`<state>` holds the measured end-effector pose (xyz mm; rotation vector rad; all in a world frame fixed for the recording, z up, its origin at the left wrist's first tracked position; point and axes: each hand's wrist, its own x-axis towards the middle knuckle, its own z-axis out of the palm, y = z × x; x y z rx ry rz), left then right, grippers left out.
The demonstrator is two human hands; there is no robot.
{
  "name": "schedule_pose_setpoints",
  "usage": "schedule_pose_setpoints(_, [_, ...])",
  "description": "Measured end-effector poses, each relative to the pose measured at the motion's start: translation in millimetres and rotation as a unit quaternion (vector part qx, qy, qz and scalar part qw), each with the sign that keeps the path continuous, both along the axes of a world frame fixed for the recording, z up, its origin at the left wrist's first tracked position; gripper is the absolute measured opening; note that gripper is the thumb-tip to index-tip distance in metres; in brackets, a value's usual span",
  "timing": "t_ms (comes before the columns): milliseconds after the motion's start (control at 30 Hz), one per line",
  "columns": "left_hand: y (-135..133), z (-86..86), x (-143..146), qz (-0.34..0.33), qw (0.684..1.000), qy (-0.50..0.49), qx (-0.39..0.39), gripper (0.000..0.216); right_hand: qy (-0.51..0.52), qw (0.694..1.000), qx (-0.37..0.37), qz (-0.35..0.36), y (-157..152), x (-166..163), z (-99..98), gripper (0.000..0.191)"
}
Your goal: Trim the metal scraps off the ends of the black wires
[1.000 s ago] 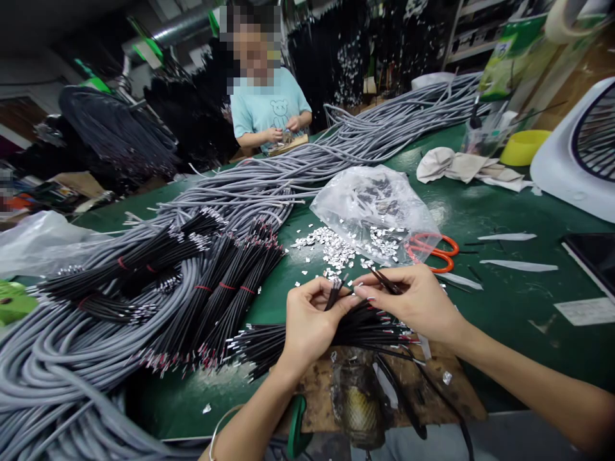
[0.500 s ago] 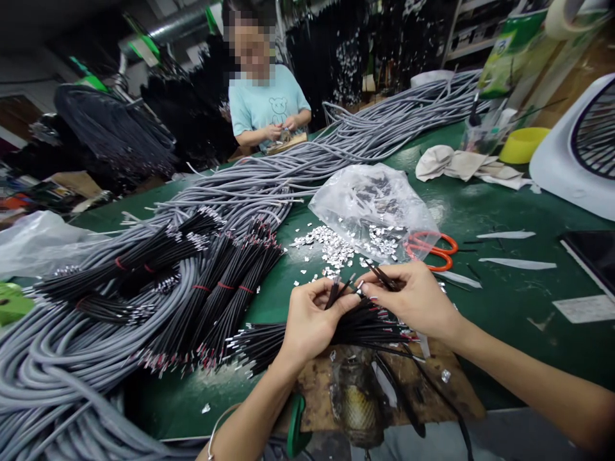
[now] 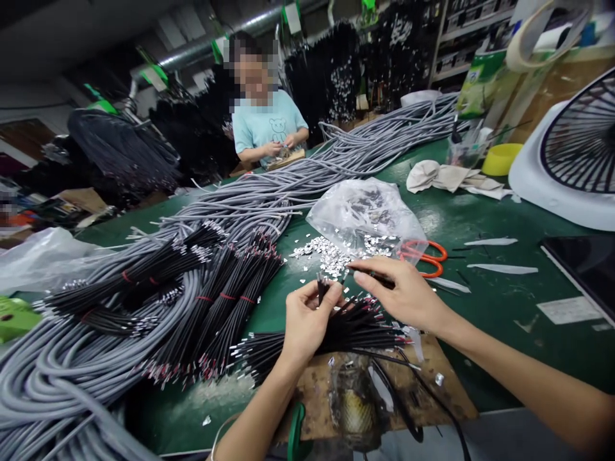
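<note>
Between the thumb and fingers of my left hand [image 3: 306,320] are a few short black cables [image 3: 321,291], their stripped ends pointing up. My right hand [image 3: 408,291] is closed on dark cable pieces, mostly hidden under its fingers, with the fingertips close to the left hand's cables. Beneath both hands lies a loose bundle of black cables [image 3: 269,342] with silvery and red ends. Small shiny metal clips [image 3: 329,253] are heaped just beyond my fingers, beside a clear plastic bag [image 3: 362,208].
Orange-handled scissors [image 3: 439,259] lie right of the bag. Tied black cable bundles [image 3: 225,314] and coiled grey cables [image 3: 43,358] fill the left. A wooden board [image 3: 312,390] sits at the front edge. A white fan [image 3: 538,173] stands right; a co-worker [image 3: 269,128] sits opposite.
My right hand has shifted slightly up and left, its fingers now reaching over toward the clips' edge. The left hand's cables stand more upright. The whole view has tilted a little.
</note>
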<state>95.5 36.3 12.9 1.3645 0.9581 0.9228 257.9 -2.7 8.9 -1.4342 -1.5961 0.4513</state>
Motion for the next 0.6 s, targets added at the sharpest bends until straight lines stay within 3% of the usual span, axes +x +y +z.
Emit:
schedule_pose_setpoints(233, [-2.7,4.1,-1.7,0.025,0.999,0.021,0.023,0.018,0.030,0.999,-0.006,0.034,-8.8,-9.3,7.4,0.023])
schedule_pose_setpoints(600, [-4.4,8.0,1.4,0.039,0.999,0.025,0.026,0.017,0.034,0.999,0.015,0.024,-11.6,-9.6,4.4,0.023])
